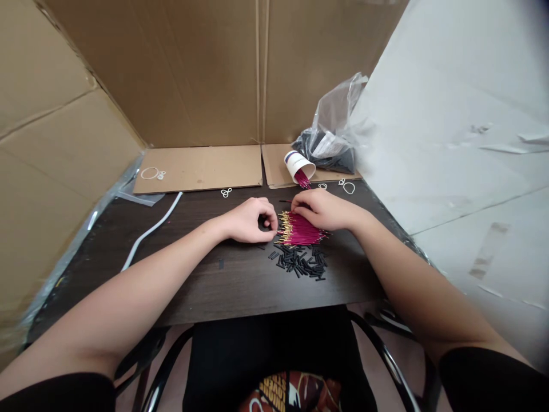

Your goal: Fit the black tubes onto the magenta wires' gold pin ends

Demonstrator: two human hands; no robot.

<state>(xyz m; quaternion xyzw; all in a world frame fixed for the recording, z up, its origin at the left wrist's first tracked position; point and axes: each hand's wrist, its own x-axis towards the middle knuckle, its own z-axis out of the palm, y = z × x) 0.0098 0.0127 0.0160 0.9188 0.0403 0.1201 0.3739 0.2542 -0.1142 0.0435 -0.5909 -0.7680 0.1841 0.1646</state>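
A bundle of thin magenta pins with gold tips lies on the dark wooden table. My right hand rests on top of the bundle, fingers curled over it. My left hand sits just left of the gold tips, fingers pinched together; what they hold is too small to make out. A heap of short black tube pieces lies just in front of the bundle.
A tipped white paper cup spills more magenta pins at the back. Behind it is a clear plastic bag of black parts. Rubber bands and a white cable lie on the table. Cardboard walls surround the table.
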